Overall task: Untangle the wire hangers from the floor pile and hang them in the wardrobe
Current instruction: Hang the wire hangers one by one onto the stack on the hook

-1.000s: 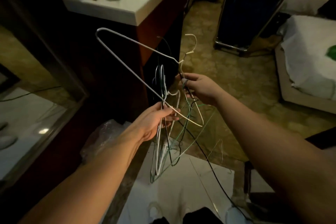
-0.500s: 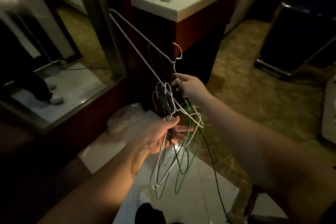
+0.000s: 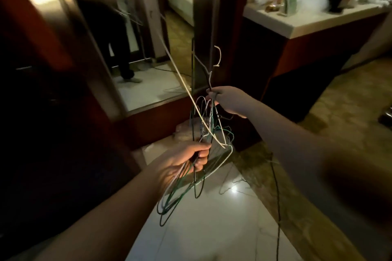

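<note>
A tangled bundle of wire hangers (image 3: 184,180), green, white and dark, hangs in front of me above the pale floor. My left hand (image 3: 186,159) grips the bundle around its middle, fingers curled round several wires. My right hand (image 3: 228,101) is higher and further away and pinches the neck of a white hanger (image 3: 180,74), whose long side runs up to the left and whose hook (image 3: 218,55) points up. The mirrored wardrobe door (image 3: 148,38) stands just behind the hangers.
A dark red counter (image 3: 318,21) with a white top, bags and a cup stands at the right. A black cable (image 3: 275,193) trails across the patterned carpet. A plastic bag (image 3: 184,131) lies on the floor by the wardrobe base. The mirror reflects a person's legs.
The view has swung left toward the mirrored wardrobe. My left hand has gone from flat under the wires to a fist around the bundle, and the white hanger is raised higher.
</note>
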